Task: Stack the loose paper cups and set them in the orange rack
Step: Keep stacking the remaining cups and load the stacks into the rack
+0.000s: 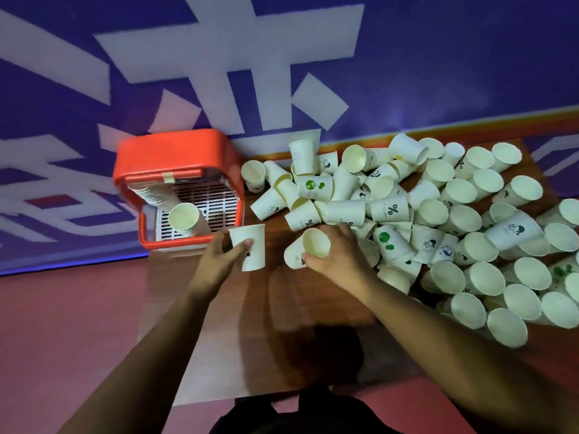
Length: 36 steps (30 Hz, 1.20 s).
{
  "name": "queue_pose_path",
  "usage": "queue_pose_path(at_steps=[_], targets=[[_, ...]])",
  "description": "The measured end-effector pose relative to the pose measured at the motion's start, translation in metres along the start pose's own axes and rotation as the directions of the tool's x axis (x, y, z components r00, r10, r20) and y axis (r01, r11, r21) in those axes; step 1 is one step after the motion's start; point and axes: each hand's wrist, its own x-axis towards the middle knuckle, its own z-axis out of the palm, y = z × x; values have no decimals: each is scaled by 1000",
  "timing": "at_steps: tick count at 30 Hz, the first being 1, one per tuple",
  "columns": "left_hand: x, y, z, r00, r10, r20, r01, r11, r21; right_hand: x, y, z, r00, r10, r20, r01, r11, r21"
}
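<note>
At the far left edge of the table (291, 346) sits the orange rack (175, 151), tipped toward me; a stack of cups (188, 219) already lies inside it on the white grate, and another stack seems to lean along its left wall. Just right of the rack my left hand (219, 261) pinches one upright cup (249, 247), thumb across the front, fingers wrapped behind; the wrist is bent inward, forearm running up from the lower left. Next comes my right hand (336, 255), curled over a cup lying on its side (308, 247), mouth facing me, thumb at its lower wall; that arm reaches in from the lower right. Beyond it the loose cups (454, 220) crowd the table's right half, some upright, many toppled. To do this well, I should, I judge, turn the right cup upright, line its base over the left cup's mouth, and press lightly so neither rim crumples; only then carry them to the rack.
</note>
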Motion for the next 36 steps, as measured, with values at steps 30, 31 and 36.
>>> queue_pose_path(at_steps=[30, 31, 36], targets=[[97, -37, -165, 951, 303, -68, -252, 882, 398, 71, -164, 105, 986, -108, -125, 108, 994, -12], [98, -41, -166, 958, 281, -52, -232, 872, 432, 73, -166, 106, 986, -105, -128, 104, 994, -15], [101, -54, -169, 985, 169, 18, -163, 908, 386, 87, -179, 108, 986, -99, -133, 102, 995, 20]])
